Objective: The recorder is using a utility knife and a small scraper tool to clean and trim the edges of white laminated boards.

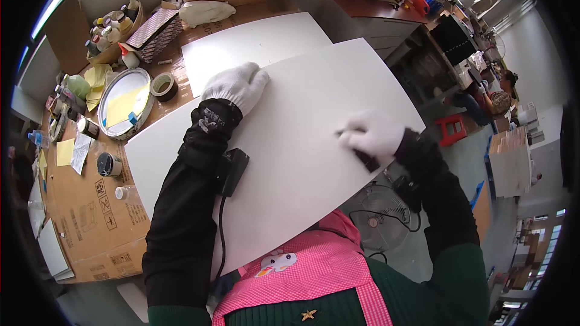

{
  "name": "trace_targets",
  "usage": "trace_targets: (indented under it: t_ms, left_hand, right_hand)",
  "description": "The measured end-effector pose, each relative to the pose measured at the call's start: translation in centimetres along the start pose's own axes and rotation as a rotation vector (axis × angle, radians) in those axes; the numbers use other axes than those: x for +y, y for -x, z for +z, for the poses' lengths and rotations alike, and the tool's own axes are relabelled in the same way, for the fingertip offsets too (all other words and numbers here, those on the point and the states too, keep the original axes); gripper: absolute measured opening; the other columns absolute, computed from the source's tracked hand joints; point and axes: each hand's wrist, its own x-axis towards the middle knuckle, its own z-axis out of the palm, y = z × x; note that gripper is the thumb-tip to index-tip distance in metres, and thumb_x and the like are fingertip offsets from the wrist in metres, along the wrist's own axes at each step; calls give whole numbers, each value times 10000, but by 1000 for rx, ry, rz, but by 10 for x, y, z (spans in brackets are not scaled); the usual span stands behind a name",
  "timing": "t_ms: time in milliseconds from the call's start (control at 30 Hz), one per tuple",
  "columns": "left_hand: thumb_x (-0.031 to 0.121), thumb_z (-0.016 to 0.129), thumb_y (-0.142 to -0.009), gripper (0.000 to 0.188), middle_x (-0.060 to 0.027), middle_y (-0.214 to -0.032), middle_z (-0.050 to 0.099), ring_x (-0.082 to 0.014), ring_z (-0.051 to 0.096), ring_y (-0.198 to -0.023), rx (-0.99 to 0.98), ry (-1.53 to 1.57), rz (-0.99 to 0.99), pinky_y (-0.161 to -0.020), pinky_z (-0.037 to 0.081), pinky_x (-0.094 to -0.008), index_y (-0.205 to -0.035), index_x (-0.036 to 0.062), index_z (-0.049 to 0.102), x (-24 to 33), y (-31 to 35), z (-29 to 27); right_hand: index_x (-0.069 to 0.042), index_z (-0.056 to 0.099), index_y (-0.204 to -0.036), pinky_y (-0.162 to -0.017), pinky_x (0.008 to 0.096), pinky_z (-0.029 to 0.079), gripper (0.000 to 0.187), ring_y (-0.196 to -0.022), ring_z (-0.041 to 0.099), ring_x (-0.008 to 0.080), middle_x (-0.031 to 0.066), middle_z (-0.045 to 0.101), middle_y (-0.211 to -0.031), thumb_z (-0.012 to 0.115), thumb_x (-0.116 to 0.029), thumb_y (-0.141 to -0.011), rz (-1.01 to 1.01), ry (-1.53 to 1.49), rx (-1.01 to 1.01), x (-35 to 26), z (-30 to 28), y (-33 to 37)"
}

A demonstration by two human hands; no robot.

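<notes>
The left hand [237, 86], in a white knitted glove, lies flat and unclenched, palm down on the far part of a large white rectangular board [290, 151], pressing it without gripping anything. That board rests tilted across the cardboard-covered worktable [96, 223], with its near edge reaching over the person's pink checked apron [314, 278] and its right end jutting past the table's edge. The right hand [371, 134], also in a white glove, rests on the board near its right edge, fingers curled around a small dark object [366, 160] that is blurred; what it is cannot be told. A black box-shaped device [232, 171] with a cable hangs at the left forearm, on a black sleeve. Beyond the left hand, a second white flat sheet [254, 42] lies on the table, partly under the big board. To the left of the left hand sit a roll of brown tape [164, 85] and a round metal tray [125, 104] holding yellow paper, with small jars and bottles [109, 27] in a box farther off. Below the right hand, down on the floor, stands a round wire-caged fan [377, 220], and a small red stool [450, 128] stands to its right.
</notes>
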Motion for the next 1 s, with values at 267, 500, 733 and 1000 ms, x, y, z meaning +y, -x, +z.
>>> trace_targets:
  t_ms: [267, 500, 733, 1000]
  left_hand:
    - [456, 509, -924, 445, -194, -1058, 681, -358, 641, -1023, -3, -39, 26, -924, 484, -419, -1172, 113, 647, 2, 2, -2]
    - [460, 505, -928, 451, -192, -1070, 678, -357, 640, -1028, -54, -61, 5, -920, 487, -423, -1178, 109, 639, 9, -1, -5]
    - [459, 501, -932, 451, -193, -1064, 678, -356, 641, -1023, -28, -59, 32, -921, 487, -423, -1178, 107, 635, 1, 0, -3]
    - [455, 501, -930, 453, -194, -1056, 679, -355, 641, -1022, -54, -57, 33, -917, 486, -422, -1176, 99, 635, 6, -2, -2]
  right_hand:
    - [-2, 666, -845, -639, 364, 498, 199, -675, 646, 259, 164, 640, -717, 650, -199, -829, -154, 140, 12, -35, 31, 4]
    - [16, 659, -910, -707, 377, 528, 245, -740, 677, 282, 168, 676, -778, 627, -220, -850, 190, -43, -15, -5, -3, 5]
    - [24, 652, -885, -622, 341, 497, 211, -640, 623, 195, 121, 622, -674, 639, -185, -856, -82, -23, -24, -8, 9, -4]
    - [-14, 676, -870, -676, 409, 529, 231, -703, 656, 343, 192, 646, -735, 615, -234, -841, -265, 141, -41, -81, 69, -11]
